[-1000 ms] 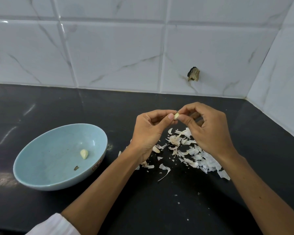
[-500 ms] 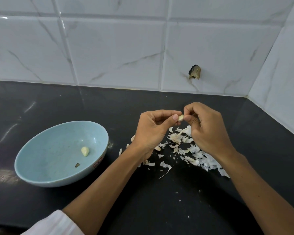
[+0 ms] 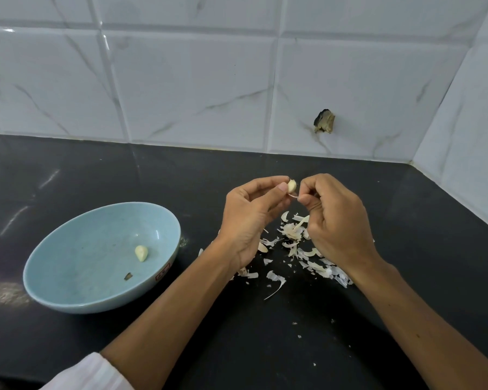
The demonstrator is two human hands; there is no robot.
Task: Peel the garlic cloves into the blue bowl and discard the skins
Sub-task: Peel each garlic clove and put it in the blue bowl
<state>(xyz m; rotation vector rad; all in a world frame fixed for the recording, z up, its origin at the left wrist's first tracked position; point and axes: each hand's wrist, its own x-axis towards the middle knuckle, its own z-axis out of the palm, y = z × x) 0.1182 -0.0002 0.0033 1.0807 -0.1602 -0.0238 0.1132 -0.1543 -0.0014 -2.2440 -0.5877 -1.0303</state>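
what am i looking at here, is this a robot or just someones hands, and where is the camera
No robot here: these are a person's two bare hands, filmed by a wide-angle camera worn on their head, looking forward and down. On the black counter sits a blue bowl with one peeled clove and a small dark scrap in it. To its right lies a scatter of garlic skins. The left hand pinches a garlic clove at its fingertips, while the right hand pinches a thin strip of skin beside that clove. Behind is a white tiled wall.
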